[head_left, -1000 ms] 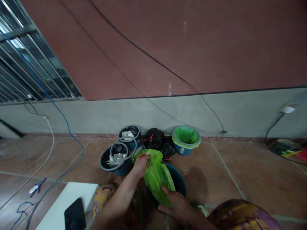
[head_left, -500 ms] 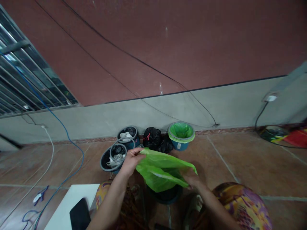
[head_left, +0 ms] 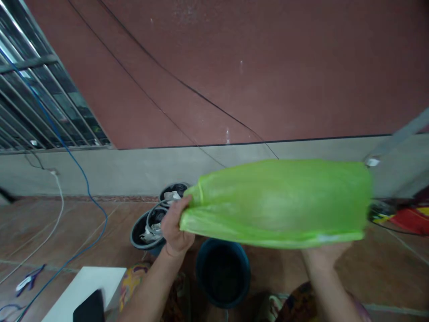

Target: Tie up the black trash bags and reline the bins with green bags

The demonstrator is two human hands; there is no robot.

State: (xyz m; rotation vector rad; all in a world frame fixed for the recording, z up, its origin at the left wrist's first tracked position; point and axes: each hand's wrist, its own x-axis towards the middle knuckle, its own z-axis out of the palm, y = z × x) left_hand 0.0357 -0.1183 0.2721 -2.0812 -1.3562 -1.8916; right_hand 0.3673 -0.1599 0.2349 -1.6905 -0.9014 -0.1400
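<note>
A long, light-green plastic bag (head_left: pixel 281 201) stretches sideways in the air in front of me, puffed out and slightly blurred. My left hand (head_left: pixel 177 223) is closed around its gathered left end. Under the bag's lower edge at the right is my right hand (head_left: pixel 330 255); the bag hides its fingers, so I cannot see how they hold it. Below the bag, between my feet, stands a dark blue bucket (head_left: pixel 200 273) with its open top facing up and no liner visible in it.
Left of my hand are two buckets with black liners and whitish waste, the nearer bucket (head_left: pixel 137 243) and the farther bucket (head_left: pixel 162 193). A white box (head_left: pixel 83 286) carries a dark phone-like object (head_left: pixel 90 308). A blue cable (head_left: pixel 100 205) and purple-handled pliers (head_left: pixel 30 280) lie on the floor.
The green bag has gone from crumpled over the bucket to spread out wide, up and to the right. My right hand has moved right, my left hand slightly left. The bucket below is uncovered.
</note>
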